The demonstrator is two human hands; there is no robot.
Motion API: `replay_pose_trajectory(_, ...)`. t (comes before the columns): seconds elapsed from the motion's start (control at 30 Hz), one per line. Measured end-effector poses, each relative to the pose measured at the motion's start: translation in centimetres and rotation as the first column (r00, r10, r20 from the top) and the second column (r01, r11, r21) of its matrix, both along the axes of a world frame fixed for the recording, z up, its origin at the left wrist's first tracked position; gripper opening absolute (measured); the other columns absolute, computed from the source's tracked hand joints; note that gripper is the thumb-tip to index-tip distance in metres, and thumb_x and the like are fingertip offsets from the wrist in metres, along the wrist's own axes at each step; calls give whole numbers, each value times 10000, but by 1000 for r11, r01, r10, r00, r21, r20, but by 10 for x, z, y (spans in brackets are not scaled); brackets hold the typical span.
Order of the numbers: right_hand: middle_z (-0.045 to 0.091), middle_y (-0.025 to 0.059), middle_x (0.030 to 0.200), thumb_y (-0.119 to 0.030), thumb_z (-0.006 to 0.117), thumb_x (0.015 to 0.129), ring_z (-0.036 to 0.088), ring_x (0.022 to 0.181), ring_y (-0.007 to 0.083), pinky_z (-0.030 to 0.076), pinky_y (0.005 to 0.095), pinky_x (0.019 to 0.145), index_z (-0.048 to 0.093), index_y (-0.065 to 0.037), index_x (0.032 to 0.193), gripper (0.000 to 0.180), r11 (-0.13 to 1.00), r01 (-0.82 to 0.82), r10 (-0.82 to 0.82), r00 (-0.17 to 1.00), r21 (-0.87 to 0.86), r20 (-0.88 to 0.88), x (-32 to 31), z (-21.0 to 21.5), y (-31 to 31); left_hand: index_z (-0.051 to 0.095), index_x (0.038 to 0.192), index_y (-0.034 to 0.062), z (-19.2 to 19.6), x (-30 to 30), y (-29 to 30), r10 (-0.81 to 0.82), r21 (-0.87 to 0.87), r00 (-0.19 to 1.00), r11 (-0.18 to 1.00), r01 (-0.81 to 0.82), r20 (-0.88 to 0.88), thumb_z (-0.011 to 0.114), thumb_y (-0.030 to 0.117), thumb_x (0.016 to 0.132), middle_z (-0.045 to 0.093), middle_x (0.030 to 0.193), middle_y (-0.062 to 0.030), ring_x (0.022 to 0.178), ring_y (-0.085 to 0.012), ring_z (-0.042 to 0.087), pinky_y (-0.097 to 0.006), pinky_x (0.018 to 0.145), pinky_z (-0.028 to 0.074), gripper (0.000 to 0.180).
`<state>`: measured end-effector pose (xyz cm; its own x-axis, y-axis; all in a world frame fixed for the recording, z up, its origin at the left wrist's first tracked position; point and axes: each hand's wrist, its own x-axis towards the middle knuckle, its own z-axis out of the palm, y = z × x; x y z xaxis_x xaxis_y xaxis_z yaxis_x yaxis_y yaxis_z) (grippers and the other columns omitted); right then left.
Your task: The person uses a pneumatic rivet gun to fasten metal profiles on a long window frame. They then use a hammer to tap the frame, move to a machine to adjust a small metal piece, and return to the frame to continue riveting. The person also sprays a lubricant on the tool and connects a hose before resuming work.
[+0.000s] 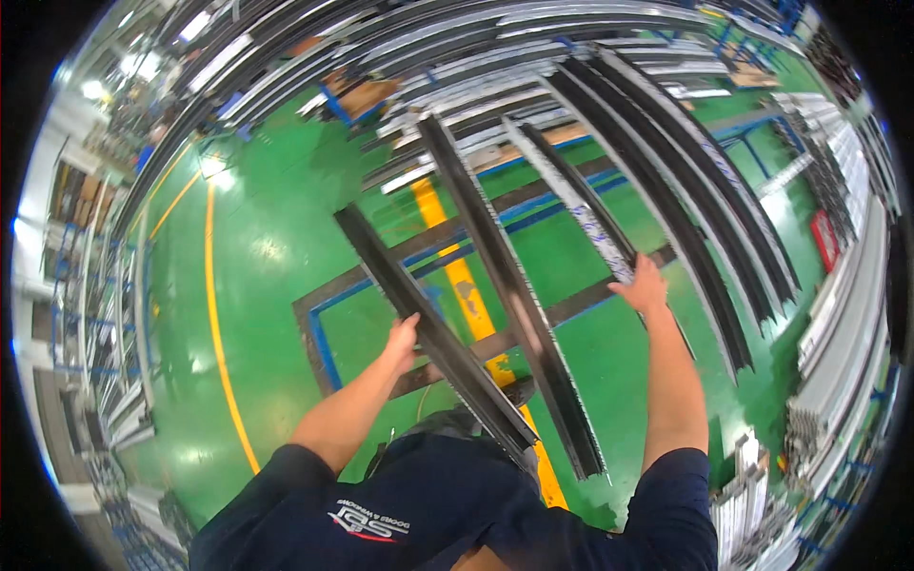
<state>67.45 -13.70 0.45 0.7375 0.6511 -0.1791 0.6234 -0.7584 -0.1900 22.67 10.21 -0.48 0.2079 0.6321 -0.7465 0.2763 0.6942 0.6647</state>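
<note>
My left hand (404,344) is closed around the edge of a dark metal profile (424,319), the leftmost of several long ones. This profile slants from the rack toward my body. To its right lies a second dark profile (514,305), which neither hand touches. My right hand (645,284) grips a narrower profile (583,211), silvery with blue-printed film on one face and dark on the other. Its fingers go over the far edge, and the thumb lies on the near side. Farther right, several long dark profiles (657,200) lie side by side.
A low blue frame with dark padded bars (314,314) carries the profiles. Long profile stacks (495,48) fill the far side. Silver profiles (838,371) lie bundled at the right, near a red object (824,240). Yellow lines (217,324) mark the green floor (267,247); shelving (95,305) stands left.
</note>
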Motion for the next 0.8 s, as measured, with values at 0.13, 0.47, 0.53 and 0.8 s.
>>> replay_pose_trajectory(0.13,510,255,1423,-468,880,674,499,1326,392,469,485,1036,409,49,1458,1050,989,75,-88,991,-130,-99,-4,18,26,358,1458,21,4,-7,-2,54,26,999,998,-55,2,520,331,1032,491,1460,-191,1276,-346,530,-594,1016,434,551)
replay_pose_trajectory(0.47,573,255,1251,-262,866,700,575,1186,385,459,425,1029,529,105,1300,780,965,195,-144,952,173,-270,-76,108,-73,377,1366,-113,-50,-13,9,78,394,968,919,23,-238,521,357,1024,551,1357,-331,1272,-451,538,-453,1063,406,599)
replay_pose_trajectory(0.53,569,237,1225,-221,862,706,575,1163,384,463,432,1021,530,87,1292,740,966,161,-119,971,202,-206,-136,144,-81,387,1324,-103,-52,-16,8,79,374,979,928,-4,-186,529,346,1018,558,1333,-337,1256,-456,547,-455,1060,405,561)
replay_pose_trajectory(0.8,528,201,1244,-309,858,716,505,1210,390,452,467,1018,495,21,1356,806,975,114,-100,992,190,-82,-344,122,10,399,1316,-85,-51,-77,15,84,370,990,928,-37,-112,550,319,995,578,1299,-327,1229,-451,555,-447,1057,396,537)
